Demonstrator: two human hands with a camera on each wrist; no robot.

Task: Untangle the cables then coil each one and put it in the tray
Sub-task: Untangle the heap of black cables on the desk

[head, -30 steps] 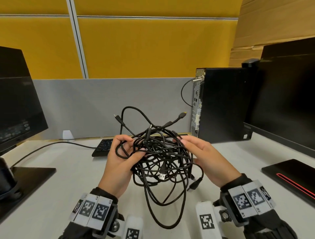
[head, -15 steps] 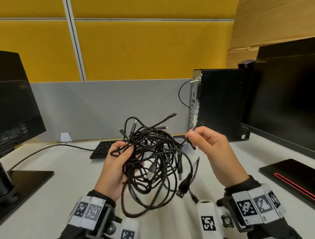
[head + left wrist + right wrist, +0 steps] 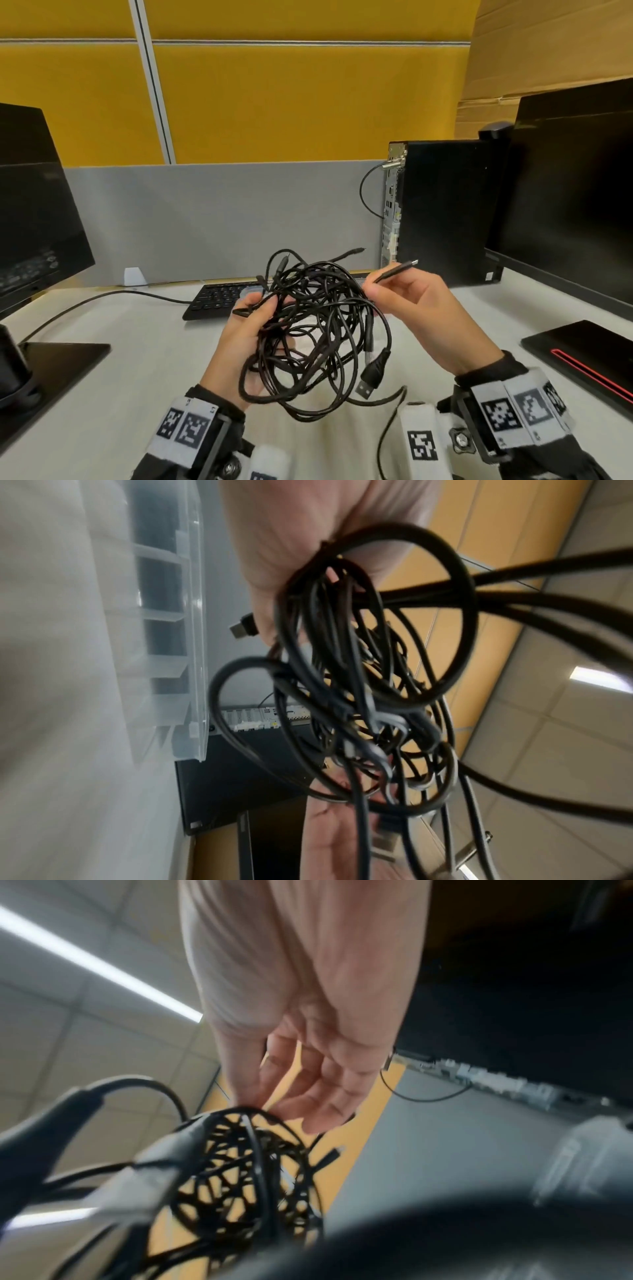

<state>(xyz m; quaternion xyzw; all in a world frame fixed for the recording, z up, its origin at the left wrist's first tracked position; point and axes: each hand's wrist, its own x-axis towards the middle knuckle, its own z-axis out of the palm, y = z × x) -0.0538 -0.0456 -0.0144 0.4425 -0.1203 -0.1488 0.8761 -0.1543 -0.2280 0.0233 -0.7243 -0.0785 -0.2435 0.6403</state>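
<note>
Above white desk (image 3: 102, 394), left hand (image 3: 246, 342) gripping cable tangle (image 3: 318, 339), right hand (image 3: 424, 308) pinching one cable end (image 3: 397, 269); no legible writing.

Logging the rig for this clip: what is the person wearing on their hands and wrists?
The left hand and right hand are bare, without gloves. Dark sleeves reach the wrists. Each wrist carries a band of white tags printed with black square codes, strapped over black mounts, with a white block bearing another code.

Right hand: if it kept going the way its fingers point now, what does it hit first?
Probably the cable tangle. The right hand pinches one cable end, fingers aimed left towards the bundle that the left hand grips. Depth is unclear; the fingertips look nearly on the outer loops.
</note>
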